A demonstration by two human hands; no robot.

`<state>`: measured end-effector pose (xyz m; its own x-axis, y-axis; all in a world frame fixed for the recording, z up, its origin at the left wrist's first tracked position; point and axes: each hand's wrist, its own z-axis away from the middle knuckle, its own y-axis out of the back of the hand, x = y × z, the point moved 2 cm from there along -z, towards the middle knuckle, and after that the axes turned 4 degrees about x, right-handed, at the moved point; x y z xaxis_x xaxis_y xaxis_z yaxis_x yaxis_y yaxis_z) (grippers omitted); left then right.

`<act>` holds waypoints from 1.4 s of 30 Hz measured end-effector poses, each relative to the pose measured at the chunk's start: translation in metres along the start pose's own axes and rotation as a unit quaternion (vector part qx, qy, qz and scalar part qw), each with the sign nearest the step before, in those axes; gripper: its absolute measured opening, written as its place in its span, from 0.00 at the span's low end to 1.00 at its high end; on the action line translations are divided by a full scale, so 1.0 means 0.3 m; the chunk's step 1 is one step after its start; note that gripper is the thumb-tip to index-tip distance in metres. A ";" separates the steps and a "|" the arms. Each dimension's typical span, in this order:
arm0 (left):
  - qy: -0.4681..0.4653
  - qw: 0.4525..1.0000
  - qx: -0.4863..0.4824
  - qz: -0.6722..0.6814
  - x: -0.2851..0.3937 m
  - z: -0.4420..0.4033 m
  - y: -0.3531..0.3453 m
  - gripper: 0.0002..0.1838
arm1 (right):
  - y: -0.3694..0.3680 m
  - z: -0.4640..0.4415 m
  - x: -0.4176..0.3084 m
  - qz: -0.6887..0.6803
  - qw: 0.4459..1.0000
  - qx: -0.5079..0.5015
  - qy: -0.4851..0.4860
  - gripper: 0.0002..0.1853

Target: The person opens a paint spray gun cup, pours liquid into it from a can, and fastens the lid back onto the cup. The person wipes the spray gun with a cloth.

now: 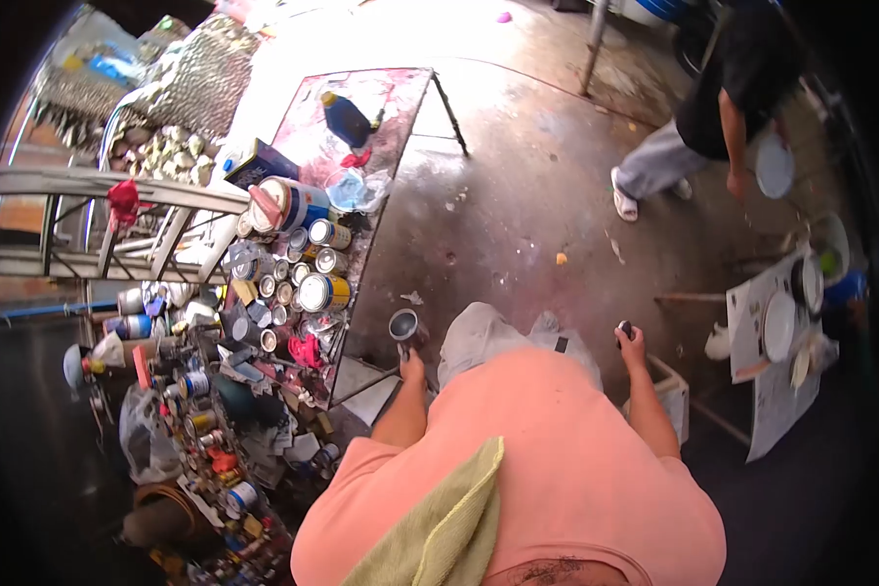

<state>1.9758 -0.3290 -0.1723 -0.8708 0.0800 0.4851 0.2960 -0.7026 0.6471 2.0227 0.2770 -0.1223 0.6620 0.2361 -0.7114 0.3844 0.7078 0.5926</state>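
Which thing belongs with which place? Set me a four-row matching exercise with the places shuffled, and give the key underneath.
Things
A. Grey cup
B. Small dark object
C. Dark bottle with a yellow top
D. Olive cloth

Places
1. On the table
2. In the left hand
3. Over the salmon shirt
4. In the right hand

Pairs: A-2, B-4, C-1, D-3
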 end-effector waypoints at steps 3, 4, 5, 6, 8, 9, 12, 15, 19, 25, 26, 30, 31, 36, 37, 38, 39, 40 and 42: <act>0.124 0.984 0.018 0.126 -0.142 0.064 -0.002 0.29 | -0.056 -0.201 -0.259 0.059 0.996 -0.052 0.036 0.37; 0.174 0.971 0.038 0.158 -0.140 0.128 0.015 0.27 | -0.102 -0.278 -0.322 0.036 0.995 -0.080 0.039 0.37; 0.223 0.954 0.057 0.190 -0.134 0.172 0.024 0.26 | -0.169 -0.352 -0.380 0.013 0.993 -0.108 0.043 0.37; 0.260 0.940 0.051 0.214 -0.147 0.179 0.019 0.25 | -0.237 -0.412 -0.443 -0.010 0.989 -0.138 0.043 0.37; 0.329 0.909 0.037 0.255 -0.186 0.174 0.034 0.25 | -0.366 -0.474 -0.631 0.011 0.979 -0.201 -0.012 0.37; 0.324 0.902 0.058 0.279 -0.197 0.165 0.038 0.25 | -0.433 -0.488 -0.737 0.024 0.972 -0.229 -0.040 0.38; 0.335 0.871 0.113 0.341 -0.225 0.169 -0.008 0.27 | -0.650 -0.476 -1.006 -0.082 0.941 -0.316 -0.091 0.34; 0.347 0.858 0.132 0.355 -0.104 0.204 0.021 0.29 | -0.860 -0.461 -1.268 -0.153 0.888 -0.424 -0.092 0.30; 0.345 0.814 0.109 0.453 -0.163 0.155 -0.051 0.32 | -1.101 -0.513 -1.495 -0.189 0.849 -0.479 -0.116 0.28; 0.347 0.788 0.147 0.487 -0.080 0.213 -0.124 0.34 | -1.292 -0.533 -1.846 -0.198 0.826 -0.518 -0.102 0.27; 0.350 0.789 0.155 0.480 -0.051 0.241 -0.138 0.34 | -1.325 -0.550 -1.890 -0.197 0.815 -0.536 -0.099 0.29; 0.377 0.763 0.190 0.489 -0.015 0.339 -0.213 0.34 | -1.485 -0.640 -2.036 -0.167 0.793 -0.579 -0.089 0.38; 0.385 0.753 0.200 0.494 0.002 0.358 -0.239 0.34 | -1.529 -0.668 -2.071 -0.153 0.800 -0.573 -0.085 0.38; 0.420 0.703 0.254 0.515 0.148 0.467 -0.353 0.35 | -1.763 -0.778 -2.204 -0.029 0.839 -0.537 -0.079 0.41; 0.426 0.694 0.261 0.519 0.186 0.484 -0.374 0.35 | -1.825 -0.820 -2.203 -0.007 0.849 -0.522 -0.080 0.42; 0.428 0.685 0.270 0.524 0.229 0.494 -0.393 0.35 | -1.881 -0.858 -2.206 0.027 0.848 -0.524 -0.076 0.42; 0.431 0.676 0.277 0.530 0.272 0.502 -0.413 0.35 | -1.930 -0.885 -2.212 0.059 0.846 -0.525 -0.069 0.42; 0.433 0.667 0.284 0.536 0.311 0.507 -0.439 0.35 | -1.967 -0.896 -2.229 0.091 0.843 -0.526 -0.062 0.42; 0.435 0.647 0.301 0.549 0.394 0.510 -0.482 0.35 | -1.993 -0.913 -2.285 0.254 0.835 -0.484 0.056 0.42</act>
<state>1.8902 -0.1098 -0.1185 0.1797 -0.8460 0.5021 0.7948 0.4256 0.4326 1.1629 -0.1257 -0.0923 0.4958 0.6920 -0.5248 -0.6644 0.6914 0.2840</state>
